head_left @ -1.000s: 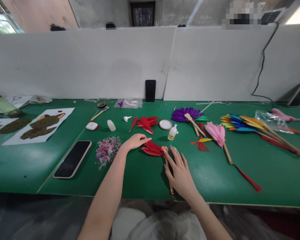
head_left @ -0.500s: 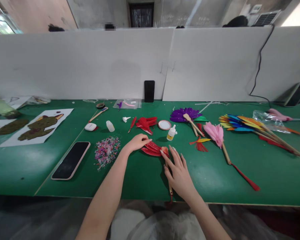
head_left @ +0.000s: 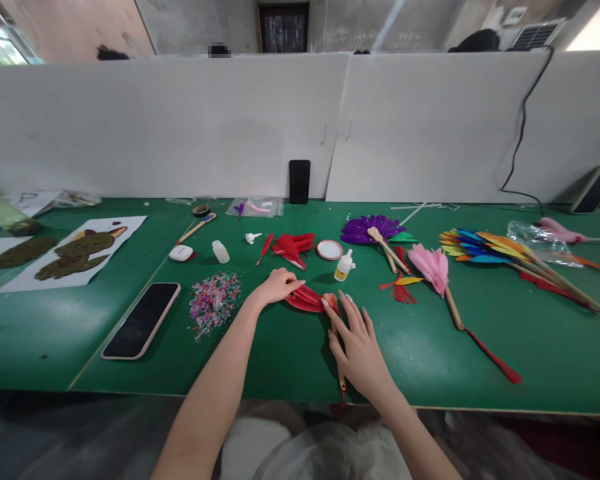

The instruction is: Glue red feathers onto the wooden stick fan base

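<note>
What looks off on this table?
Mainly the colored bits, left of the left hand: heaped straight on the table with strays around the edges and no tray visible. May be deliberate. A small white nozzle also lies loose, off any bottle. No clear damage visible.

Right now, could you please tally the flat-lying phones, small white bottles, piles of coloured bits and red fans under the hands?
Flat-lying phone: 1
Small white bottles: 2
Pile of coloured bits: 1
Red fan under the left hand and right hand: 1
Total: 5
</note>
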`<state>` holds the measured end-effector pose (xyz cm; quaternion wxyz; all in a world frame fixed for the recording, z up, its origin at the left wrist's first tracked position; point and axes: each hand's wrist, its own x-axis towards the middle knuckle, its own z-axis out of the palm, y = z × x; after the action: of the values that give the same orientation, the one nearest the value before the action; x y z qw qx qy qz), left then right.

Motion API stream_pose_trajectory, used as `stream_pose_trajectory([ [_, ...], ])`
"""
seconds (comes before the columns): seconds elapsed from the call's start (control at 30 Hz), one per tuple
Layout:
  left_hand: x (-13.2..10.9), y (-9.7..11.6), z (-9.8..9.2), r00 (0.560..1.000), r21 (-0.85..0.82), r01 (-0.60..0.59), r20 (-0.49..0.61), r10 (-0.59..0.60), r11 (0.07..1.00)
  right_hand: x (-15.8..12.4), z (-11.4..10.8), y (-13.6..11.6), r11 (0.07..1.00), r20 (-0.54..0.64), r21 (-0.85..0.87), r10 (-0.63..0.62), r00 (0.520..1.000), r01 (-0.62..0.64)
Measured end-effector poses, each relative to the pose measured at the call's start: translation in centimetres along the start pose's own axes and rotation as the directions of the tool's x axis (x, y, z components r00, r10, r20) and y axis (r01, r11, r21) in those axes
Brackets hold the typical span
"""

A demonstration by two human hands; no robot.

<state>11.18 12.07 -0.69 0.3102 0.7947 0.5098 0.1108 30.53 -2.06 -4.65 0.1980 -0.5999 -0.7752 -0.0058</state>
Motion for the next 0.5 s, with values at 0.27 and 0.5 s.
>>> stream_pose_trajectory([
  [0.27, 0.21, 0.03, 0.07, 0.999, 0.019, -0.009, -0.044, 0.009, 1.0, 0.0, -0.01, -0.03, 1.0, -0.011, -0.013, 0.004, 1.0, -0.004],
  [0.5, 0.04, -0.12, -0.2, 0.998, 0.03, 0.015, -0.054, -0.014, 0.999, -0.01, -0.07, -0.13, 0.999, -0.008, -0.032, 0.036, 0.999, -0.036],
])
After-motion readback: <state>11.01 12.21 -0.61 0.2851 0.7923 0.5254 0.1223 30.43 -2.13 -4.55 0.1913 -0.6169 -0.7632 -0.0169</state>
